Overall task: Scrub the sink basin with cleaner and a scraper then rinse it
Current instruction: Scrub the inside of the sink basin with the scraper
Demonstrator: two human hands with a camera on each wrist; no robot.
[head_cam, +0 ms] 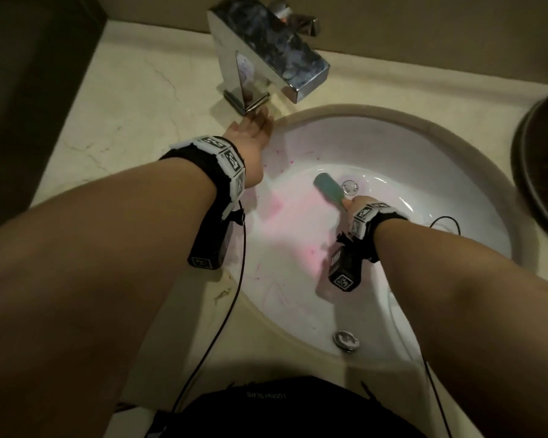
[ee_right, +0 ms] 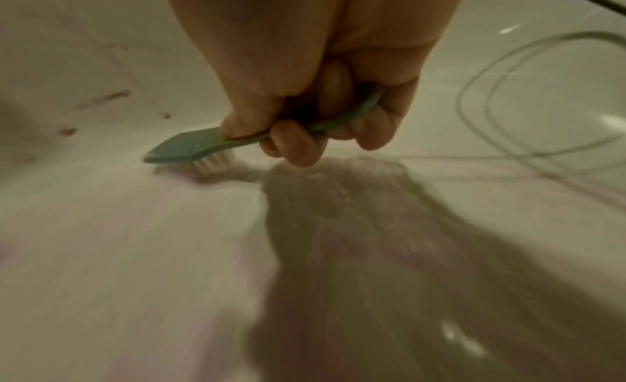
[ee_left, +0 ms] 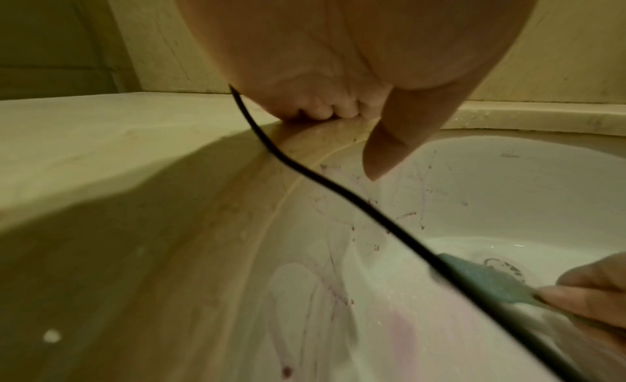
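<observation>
Teal scrub brush point(head_cam: 329, 190) lies low in the sink basin point(head_cam: 424, 147), bristles down beside the drain point(head_cam: 350, 187), long axis running up-left from the right hand point(head_cam: 358, 205), which grips its handle. Left hand point(head_cam: 250, 134) rests flat, uncurled, on the surface point(head_cam: 114, 99) by the faucet point(head_cam: 263, 55). Pink residue point(head_cam: 285, 222) lies nearest the brush.

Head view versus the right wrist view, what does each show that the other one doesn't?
Only the head view shows the faucet, the left hand resting on the counter at the sink rim, and the drain. Only the right wrist view shows pale bristles under the teal brush. Both show the right hand gripping it over pink-smeared porcelain.
</observation>
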